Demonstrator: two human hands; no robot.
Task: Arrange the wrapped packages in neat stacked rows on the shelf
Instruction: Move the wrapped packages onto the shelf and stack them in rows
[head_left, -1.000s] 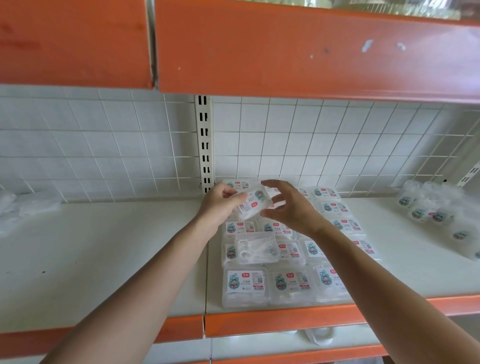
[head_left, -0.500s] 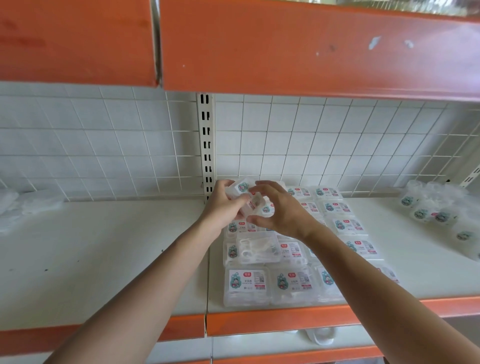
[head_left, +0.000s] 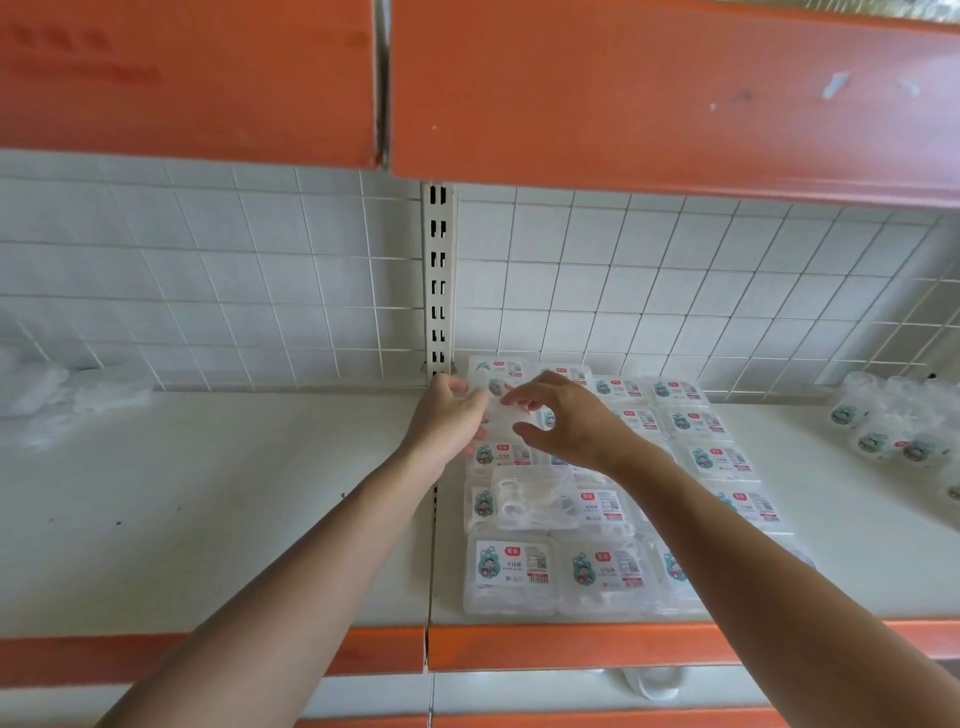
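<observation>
Lower the clear package (head_left: 505, 415), held just right of the slotted post (head_left: 440, 291) with the left hand (head_left: 445, 422) grip curled round one end and the right hand (head_left: 569, 423) grip pinching the other, flat and square onto the back row (head_left: 623, 388) beside that post.

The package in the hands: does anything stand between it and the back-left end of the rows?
Nothing visible does. The left hand and right hand hold the package right at that spot; the askew package lies nearer the front, out of its path.
</observation>
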